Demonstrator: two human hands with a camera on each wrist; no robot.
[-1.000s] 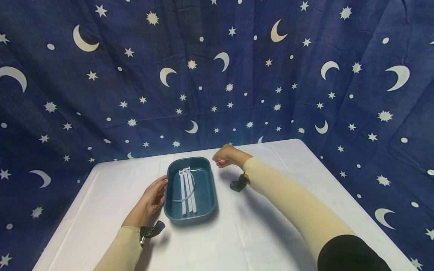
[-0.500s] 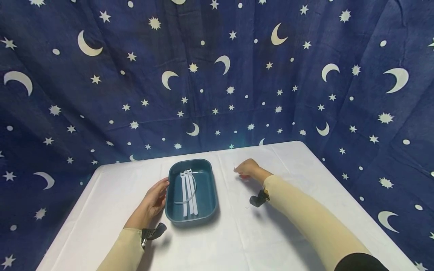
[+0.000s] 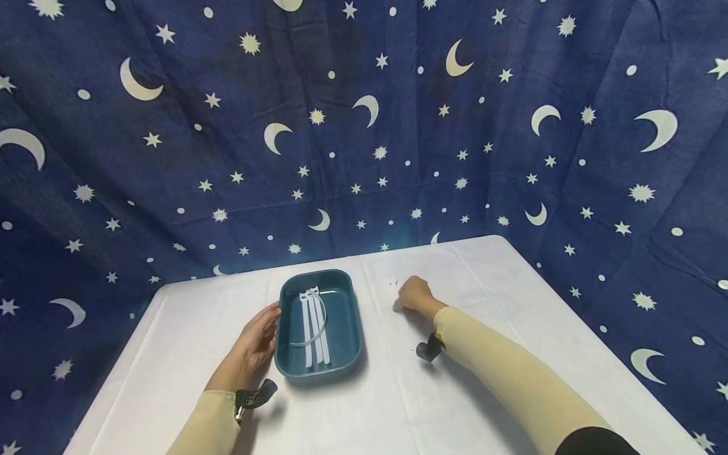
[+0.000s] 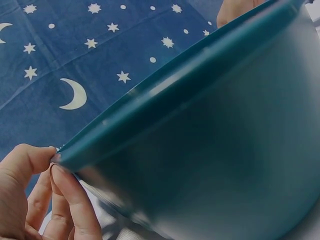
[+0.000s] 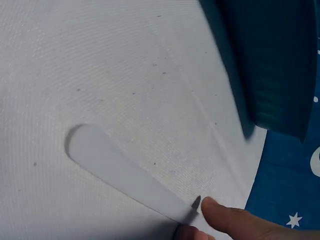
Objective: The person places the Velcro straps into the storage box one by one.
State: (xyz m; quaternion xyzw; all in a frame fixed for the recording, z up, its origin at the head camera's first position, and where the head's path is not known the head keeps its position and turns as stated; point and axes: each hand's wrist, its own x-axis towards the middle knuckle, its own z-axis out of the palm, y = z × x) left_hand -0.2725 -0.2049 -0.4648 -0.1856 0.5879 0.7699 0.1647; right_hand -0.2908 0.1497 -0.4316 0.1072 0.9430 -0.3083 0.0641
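A dark teal tray [image 3: 344, 328] stands on the white table. My left hand [image 3: 257, 338] pinches its left rim, and in the left wrist view the thumb [image 4: 37, 159] and fingers meet at the rim's corner. Several flat white straps with slotted heads [image 3: 313, 325] lie side by side in the tray, a thin curved strip [image 3: 325, 319] across them. To the tray's right, my right hand [image 3: 414, 296] is down at the tabletop. In the right wrist view its thumb and a fingertip pinch a white strap [image 5: 115, 165] whose rounded end lies along the cloth.
White cloth covers the table [image 3: 370, 417]. Behind and to the right hangs a dark blue curtain [image 3: 341, 164] with moons and stars. A tiny pale bit [image 3: 412, 349] lies on the cloth near the right wrist camera [image 3: 430, 349].
My right hand has gone from beside the tray's far right rim to the right and down onto the tabletop. My left hand has stayed at the tray's rim.
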